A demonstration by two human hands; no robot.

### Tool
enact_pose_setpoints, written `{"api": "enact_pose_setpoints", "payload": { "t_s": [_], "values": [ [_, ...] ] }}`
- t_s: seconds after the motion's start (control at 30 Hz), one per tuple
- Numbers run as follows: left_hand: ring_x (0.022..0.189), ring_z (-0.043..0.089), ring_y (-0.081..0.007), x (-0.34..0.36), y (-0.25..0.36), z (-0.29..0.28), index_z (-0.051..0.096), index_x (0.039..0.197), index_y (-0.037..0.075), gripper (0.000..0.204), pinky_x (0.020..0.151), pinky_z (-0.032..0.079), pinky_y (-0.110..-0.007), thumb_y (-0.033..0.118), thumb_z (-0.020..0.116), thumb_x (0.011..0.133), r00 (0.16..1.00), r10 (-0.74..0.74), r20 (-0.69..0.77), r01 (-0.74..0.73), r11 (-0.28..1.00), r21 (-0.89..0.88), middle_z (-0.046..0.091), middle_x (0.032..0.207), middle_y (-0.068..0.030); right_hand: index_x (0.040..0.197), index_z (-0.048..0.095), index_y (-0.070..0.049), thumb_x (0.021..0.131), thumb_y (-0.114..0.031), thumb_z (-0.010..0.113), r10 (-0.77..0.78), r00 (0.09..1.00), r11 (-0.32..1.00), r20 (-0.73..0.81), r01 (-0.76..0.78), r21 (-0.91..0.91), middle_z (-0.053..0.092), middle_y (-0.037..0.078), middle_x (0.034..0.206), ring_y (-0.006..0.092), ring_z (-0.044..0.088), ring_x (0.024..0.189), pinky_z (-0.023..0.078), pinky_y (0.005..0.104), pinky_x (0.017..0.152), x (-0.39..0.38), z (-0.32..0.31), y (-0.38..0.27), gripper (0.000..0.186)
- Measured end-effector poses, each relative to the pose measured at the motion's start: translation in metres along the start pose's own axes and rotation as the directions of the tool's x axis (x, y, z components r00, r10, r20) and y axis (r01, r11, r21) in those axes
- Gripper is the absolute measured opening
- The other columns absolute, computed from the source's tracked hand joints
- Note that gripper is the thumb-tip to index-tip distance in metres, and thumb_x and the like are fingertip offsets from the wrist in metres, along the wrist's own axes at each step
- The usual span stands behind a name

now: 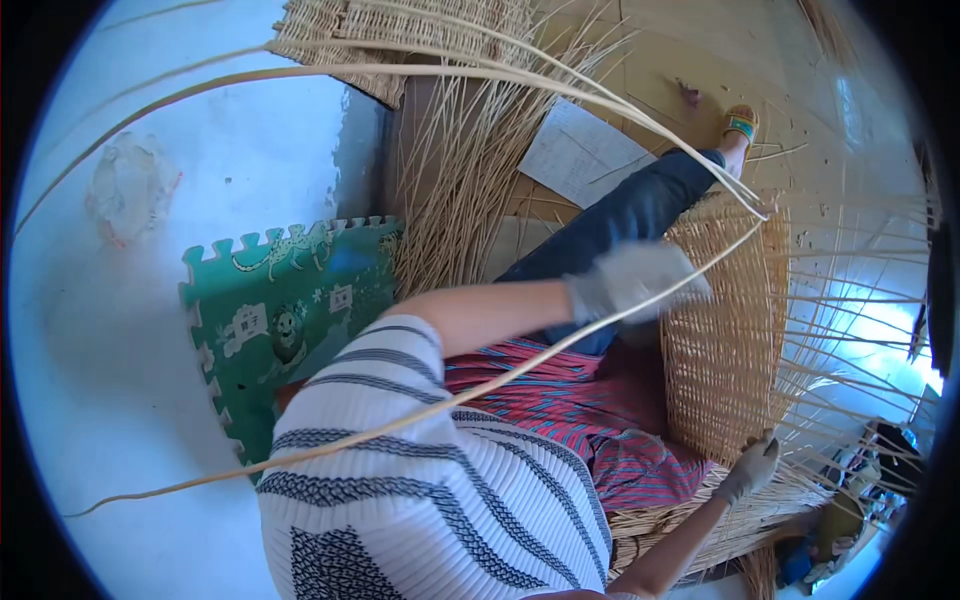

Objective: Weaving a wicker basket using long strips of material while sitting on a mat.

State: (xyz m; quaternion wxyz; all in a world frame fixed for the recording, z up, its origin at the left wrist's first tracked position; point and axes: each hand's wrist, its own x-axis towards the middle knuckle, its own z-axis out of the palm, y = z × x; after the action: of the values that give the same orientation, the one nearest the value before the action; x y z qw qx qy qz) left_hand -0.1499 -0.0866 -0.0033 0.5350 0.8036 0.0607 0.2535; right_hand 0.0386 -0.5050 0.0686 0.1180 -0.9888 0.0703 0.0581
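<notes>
The fingers of the right hand [752,472], in a pale glove, look curled around the lower edge of the woven wicker piece [715,345], gripping it; the left hand [640,283], also gloved, is blurred just beside the weave's near face, and I cannot tell whether its fingers are open or closed, nor whether they touch the long cane [498,380] that crosses the view there. The wicker piece stands in front of the person, beyond the red striped cloth [640,455] on the lap and next to the outstretched leg [620,215]. As far as the weaving goes, a broad, dense band looks done, while the bare stakes [845,299] along its far side seem left to be filled or finished; the long cane and other loose lengths trailing from the upper corner also appear not yet worked in. The woven band's long axis runs up and down the view, across the person from left side to right, and its stakes point away from the body, toward the right of the view, fanning slightly. Farther out lie a heap of loose rods [450,190], a white sheet [580,152], a green foam mat [300,325] and another woven panel [430,25].
</notes>
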Motion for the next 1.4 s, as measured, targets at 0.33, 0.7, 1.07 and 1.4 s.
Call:
{"api": "enact_pose_setpoints", "payload": {
  "t_s": [0.33,0.7,1.07,1.4],
  "values": [
    [0.098,0.066,-0.0393,-0.210,-0.200,-0.220,0.071,0.106,0.011,0.021,0.087,0.053,-0.046,0.020,0.059,0.092,0.475,-0.545,-0.691,0.878,0.348,0.330,0.070,0.101,-0.0198,0.109,0.068,-0.007,0.097,-0.024,0.055,-0.469,0.854,0.641,0.227,0.506,-0.577,0.065,0.017,0.104,0.0368,0.064,0.097,0.050,0.0468,0.081,0.006,-0.029,-0.036,0.024],
    [0.113,0.065,-0.0346,-0.215,-0.205,-0.219,0.071,0.115,0.013,0.027,0.091,0.054,-0.048,0.027,0.063,0.094,0.088,-0.804,-0.588,0.918,-0.164,0.362,0.067,0.122,-0.0162,0.109,0.069,-0.010,0.096,-0.024,0.057,-0.392,0.874,0.754,0.287,0.484,-0.443,0.070,0.015,0.099,0.0369,0.067,0.089,0.052,0.0453,0.077,0.019,-0.037,-0.015,0.022],
    [0.116,0.068,-0.0296,-0.257,-0.214,-0.224,0.077,0.113,0.017,0.027,0.088,0.058,-0.044,0.028,0.058,0.097,-0.054,-0.827,-0.560,0.692,-0.435,0.576,0.070,0.126,-0.0105,0.100,0.064,-0.008,0.090,-0.025,0.064,-0.449,0.886,0.790,0.115,0.454,-0.412,0.067,0.015,0.088,0.0366,0.067,0.082,0.051,0.0480,0.071,0.019,-0.014,0.003,0.019],
    [0.061,0.064,-0.0216,-0.218,-0.205,-0.249,0.064,0.116,0.002,0.021,0.053,0.052,-0.038,0.015,0.057,0.102,0.275,-0.952,-0.132,0.951,0.249,0.182,0.067,0.084,-0.0109,0.095,0.072,-0.013,0.088,-0.031,0.063,0.040,0.783,0.995,-0.621,-0.088,-0.046,0.072,0.013,0.088,0.0356,0.069,0.084,0.054,0.0470,0.076,0.011,-0.023,-0.023,0.022]
  ]
}}
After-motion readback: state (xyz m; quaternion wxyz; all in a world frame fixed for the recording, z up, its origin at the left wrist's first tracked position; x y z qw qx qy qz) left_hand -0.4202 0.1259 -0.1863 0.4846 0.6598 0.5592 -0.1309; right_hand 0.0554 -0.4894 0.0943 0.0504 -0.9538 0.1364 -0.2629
